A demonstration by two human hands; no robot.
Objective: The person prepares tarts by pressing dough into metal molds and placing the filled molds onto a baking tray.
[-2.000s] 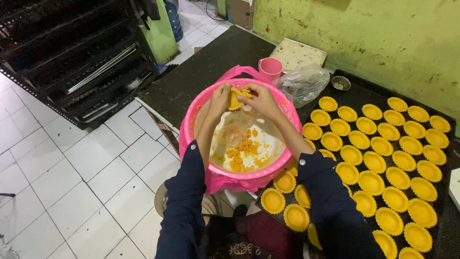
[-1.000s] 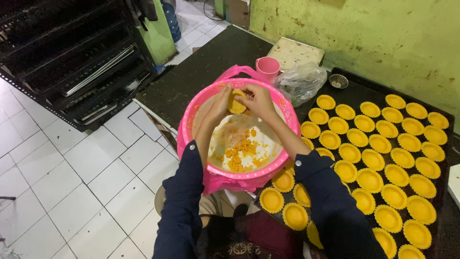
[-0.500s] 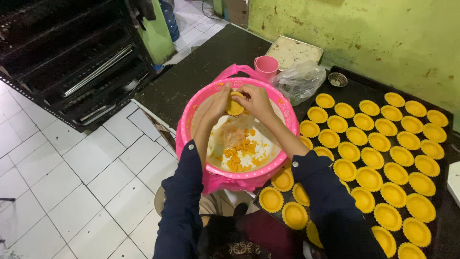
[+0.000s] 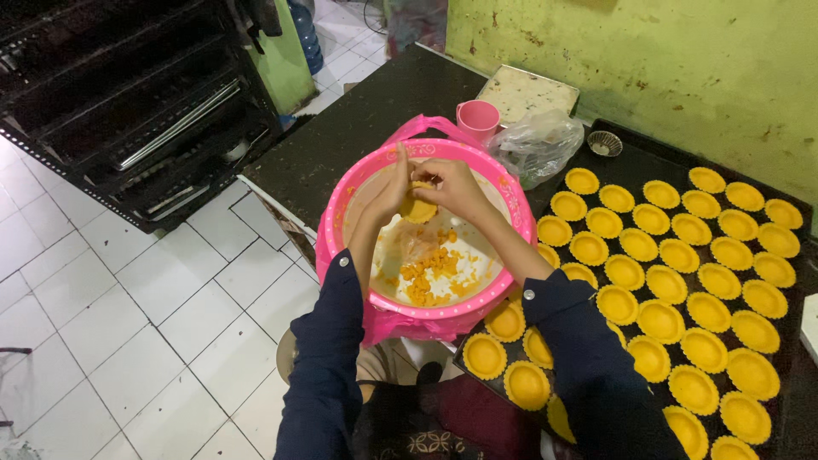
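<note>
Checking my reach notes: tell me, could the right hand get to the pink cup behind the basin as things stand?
Probably yes. The right hand is over the pink basin, pinching a yellow dough piece with the left hand. The pink cup stands just past the rim with nothing between, though the hand is occupied.

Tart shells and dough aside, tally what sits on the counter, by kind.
Pink basin: 1
Pink cup: 1
Pink bag under the basin: 1
Clear bag: 1
Small metal mould: 1
Pale flat tin: 1
Black tray: 1
Total: 7
</note>
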